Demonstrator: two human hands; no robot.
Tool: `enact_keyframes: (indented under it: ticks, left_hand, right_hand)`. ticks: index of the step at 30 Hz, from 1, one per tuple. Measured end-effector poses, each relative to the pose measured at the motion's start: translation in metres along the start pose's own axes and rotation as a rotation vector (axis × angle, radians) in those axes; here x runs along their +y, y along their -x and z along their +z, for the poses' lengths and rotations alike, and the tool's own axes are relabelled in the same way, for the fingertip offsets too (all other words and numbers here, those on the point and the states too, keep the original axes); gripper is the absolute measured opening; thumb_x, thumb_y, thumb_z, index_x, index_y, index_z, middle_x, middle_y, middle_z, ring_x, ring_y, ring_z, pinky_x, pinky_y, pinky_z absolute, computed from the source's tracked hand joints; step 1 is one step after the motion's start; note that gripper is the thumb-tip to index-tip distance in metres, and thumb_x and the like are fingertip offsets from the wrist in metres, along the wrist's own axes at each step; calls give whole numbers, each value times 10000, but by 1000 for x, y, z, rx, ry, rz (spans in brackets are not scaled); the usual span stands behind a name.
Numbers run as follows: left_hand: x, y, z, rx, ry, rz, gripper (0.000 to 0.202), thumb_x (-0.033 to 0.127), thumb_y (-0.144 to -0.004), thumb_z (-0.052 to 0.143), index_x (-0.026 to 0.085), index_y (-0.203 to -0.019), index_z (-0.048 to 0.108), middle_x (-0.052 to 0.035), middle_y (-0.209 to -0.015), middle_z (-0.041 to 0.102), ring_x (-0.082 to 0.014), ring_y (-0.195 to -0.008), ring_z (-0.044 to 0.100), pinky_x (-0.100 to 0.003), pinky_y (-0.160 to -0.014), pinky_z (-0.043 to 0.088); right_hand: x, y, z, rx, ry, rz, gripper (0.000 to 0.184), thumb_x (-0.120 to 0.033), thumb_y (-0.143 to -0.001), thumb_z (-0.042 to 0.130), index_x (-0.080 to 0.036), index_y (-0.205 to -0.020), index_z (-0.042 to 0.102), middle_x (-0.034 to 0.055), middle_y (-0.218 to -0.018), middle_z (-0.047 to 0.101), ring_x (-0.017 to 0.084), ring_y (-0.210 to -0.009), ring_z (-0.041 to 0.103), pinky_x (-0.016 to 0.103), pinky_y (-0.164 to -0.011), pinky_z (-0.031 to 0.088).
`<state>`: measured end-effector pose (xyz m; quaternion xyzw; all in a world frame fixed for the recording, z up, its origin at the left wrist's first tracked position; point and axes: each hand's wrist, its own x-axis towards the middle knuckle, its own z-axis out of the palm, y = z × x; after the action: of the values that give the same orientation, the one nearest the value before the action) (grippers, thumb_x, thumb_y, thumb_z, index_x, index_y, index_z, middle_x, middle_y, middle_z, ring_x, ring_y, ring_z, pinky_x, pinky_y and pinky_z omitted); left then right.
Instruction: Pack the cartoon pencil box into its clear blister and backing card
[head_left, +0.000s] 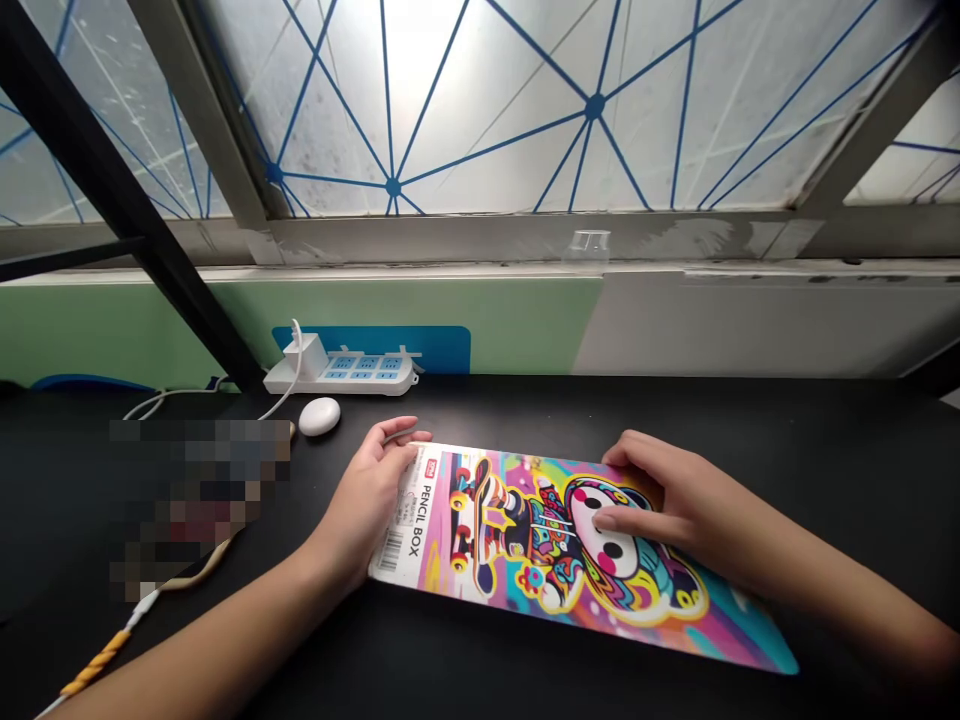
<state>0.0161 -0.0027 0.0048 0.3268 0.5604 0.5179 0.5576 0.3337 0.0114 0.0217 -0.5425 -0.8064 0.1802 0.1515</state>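
A flat, brightly printed pencil box with a cartoon skateboarder and the words "PENCIL BOX" lies on the black table in front of me. My left hand grips its left short end, fingers curled over the far corner and thumb along the edge. My right hand rests on top of the right half, fingers stretched out flat on the lid.
A white power strip with a plugged-in charger sits at the table's back edge, with a white oval case in front of it. A cable with an orange-striped end runs at the left. A green and white wall panel and a window rise behind.
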Motion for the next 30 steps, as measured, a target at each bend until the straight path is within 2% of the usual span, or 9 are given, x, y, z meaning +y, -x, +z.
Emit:
enact_keyframes:
  ticks: [4, 9, 12, 15, 18, 21, 23, 26, 30]
  left_hand:
    - [-1, 6, -5, -121, -53, 158, 302, 458, -1000, 553, 231, -1185, 626, -42, -1025, 738, -211, -826, 709, -282, -705, 549]
    - [3, 14, -8, -275, 69, 455, 349, 329, -1061, 359, 213, -1135, 680, -48, -1227, 702, -225, -1088, 637, -301, -906, 505]
    - [8, 14, -10, -270, 80, 493, 431, 337, -1060, 314, 193, -998, 715, -67, -1113, 726, -233, -1028, 645, -318, -881, 513]
    - [14, 13, -15, -312, -111, 507, 355, 357, -1035, 404, 208, -983, 723, -75, -1058, 733, -263, -1045, 659, -359, -910, 521]
    - [18, 13, -20, -430, -536, 556, 272, 386, -989, 549, 247, -1160, 708, -90, -1325, 670, -330, -1340, 533, -453, -1094, 449]
    - [18, 12, -24, -504, -994, 590, 578, 445, -905, 700, 283, -1441, 557, -98, -1587, 472, -382, -1531, 283, -577, -1205, 317]
    - [17, 9, -27, -550, -1177, 627, 714, 424, -869, 745, 287, -1517, 478, -104, -1630, 413, -386, -1548, 242, -604, -1223, 284]
    - [17, 5, -29, -593, -1252, 692, 729, 347, -865, 745, 281, -1529, 453, -114, -1594, 445, -343, -1495, 351, -541, -1206, 360]
    - [15, 1, -28, -569, -1236, 758, 789, 339, -835, 776, 270, -1536, 421, -126, -1531, 490, -330, -1424, 413, -513, -1175, 413]
  right_hand:
    - [-6, 12, -5, 381, 122, -214, 484, -722, -799, 701, -251, -842, 597, 42, -841, 605, 191, -630, 587, 345, -555, 490]
    - [-20, 33, -3, 658, 299, -316, 170, -458, -943, 649, -292, -920, 621, 85, -1149, 664, 257, -815, 708, 383, -625, 541]
    - [-26, 36, 3, 597, 381, -414, 30, -309, -963, 610, -283, -949, 602, 75, -1271, 691, 283, -914, 742, 399, -678, 577]
    - [-31, 33, 10, 491, 450, -559, 113, -162, -950, 520, -238, -909, 594, 115, -1164, 739, 284, -899, 746, 405, -718, 595]
    - [-37, 28, 19, 449, 503, -653, 176, -98, -909, 505, -217, -807, 583, 140, -1044, 748, 295, -888, 731, 418, -729, 602]
    - [-41, 26, 28, 403, 525, -713, 160, -106, -906, 529, -200, -806, 610, 146, -1015, 745, 295, -866, 713, 429, -725, 606]
    - [-42, 25, 32, 378, 513, -740, 141, -111, -909, 547, -194, -824, 623, 138, -1008, 741, 290, -857, 704, 437, -737, 606]
    - [-42, 25, 33, 310, 376, -715, 104, -136, -913, 573, -210, -852, 613, 122, -1059, 723, 266, -872, 690, 429, -765, 603]
    - [-30, 22, 20, 79, 92, -509, 32, -283, -965, 595, -256, -948, 598, 92, -1107, 682, 226, -934, 677, 357, -770, 601]
